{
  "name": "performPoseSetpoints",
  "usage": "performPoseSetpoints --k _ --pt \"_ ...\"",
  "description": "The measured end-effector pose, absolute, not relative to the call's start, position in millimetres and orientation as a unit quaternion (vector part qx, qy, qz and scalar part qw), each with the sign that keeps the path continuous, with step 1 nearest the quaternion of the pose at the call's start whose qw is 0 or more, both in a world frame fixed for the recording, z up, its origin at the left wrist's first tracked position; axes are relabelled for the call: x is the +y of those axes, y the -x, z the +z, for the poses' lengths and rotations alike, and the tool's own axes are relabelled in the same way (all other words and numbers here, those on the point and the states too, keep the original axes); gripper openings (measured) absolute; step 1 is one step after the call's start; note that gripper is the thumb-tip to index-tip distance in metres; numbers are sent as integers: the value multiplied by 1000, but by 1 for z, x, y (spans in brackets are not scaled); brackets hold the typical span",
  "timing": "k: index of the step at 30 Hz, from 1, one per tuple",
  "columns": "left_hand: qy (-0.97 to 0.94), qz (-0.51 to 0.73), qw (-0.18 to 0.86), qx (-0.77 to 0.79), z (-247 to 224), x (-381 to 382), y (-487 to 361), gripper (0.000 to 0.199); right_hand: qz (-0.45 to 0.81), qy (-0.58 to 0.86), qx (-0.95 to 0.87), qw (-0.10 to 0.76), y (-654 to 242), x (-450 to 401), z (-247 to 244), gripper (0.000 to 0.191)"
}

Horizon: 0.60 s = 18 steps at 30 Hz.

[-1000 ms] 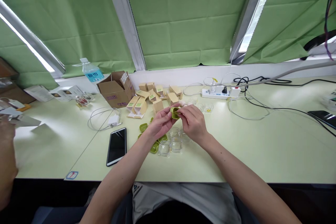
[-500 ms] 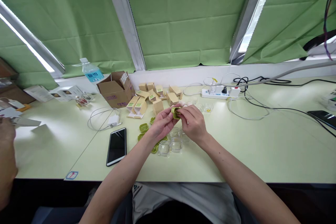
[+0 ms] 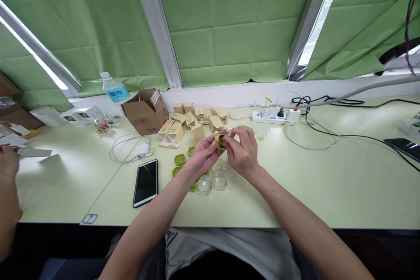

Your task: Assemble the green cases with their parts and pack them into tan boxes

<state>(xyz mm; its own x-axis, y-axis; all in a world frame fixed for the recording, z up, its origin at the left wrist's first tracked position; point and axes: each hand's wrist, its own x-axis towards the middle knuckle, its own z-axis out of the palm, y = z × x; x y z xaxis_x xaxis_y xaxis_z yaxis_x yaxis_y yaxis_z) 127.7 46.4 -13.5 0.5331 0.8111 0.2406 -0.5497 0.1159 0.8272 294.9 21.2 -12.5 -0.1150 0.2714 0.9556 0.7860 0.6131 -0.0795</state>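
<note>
Since the earlier frame, the right hand (image 3: 242, 151) has arched its knuckles higher, while the left hand (image 3: 205, 155) has barely shifted. Of the 2 hands, the left pinches a small green cup (image 3: 219, 141) between thumb and fingers, holding it raised above the bench (image 3: 311, 192), its opening tilted towards the right hand. The right hand is curled, fingertips at that opening; whether they pinch anything inside, I cannot tell.

Beneath and beside the left hand lie several loose green cups (image 3: 180, 159), partly hidden by the forearm. Clear plastic containers (image 3: 220, 181) sit close together below the hands, just right of those cups. Behind stand and lie small tan boxes (image 3: 197, 133), near an open brown carton (image 3: 142, 116), with a blue-labelled bottle (image 3: 116, 89) behind it to the left. A phone (image 3: 145, 183) rests left of the left forearm, below a white charger (image 3: 142, 150). Farther right, a white power strip (image 3: 269, 116) lies along the back. Another person's hand (image 3: 8, 162) is at the far left edge.
</note>
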Motion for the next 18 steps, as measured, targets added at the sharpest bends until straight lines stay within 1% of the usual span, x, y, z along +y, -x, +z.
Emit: performPoseSetpoints --k 10,15,18 --pt "-478 462 730 158 -18 48 -128 58 -206 364 -728 544 -296 24 -13 20" --pt "-472 462 731 169 -21 51 -128 58 -188 342 -741 546 -304 28 -13 13" --pt "-462 484 724 169 -19 50 -127 59 -146 330 -752 552 -309 30 -12 12"
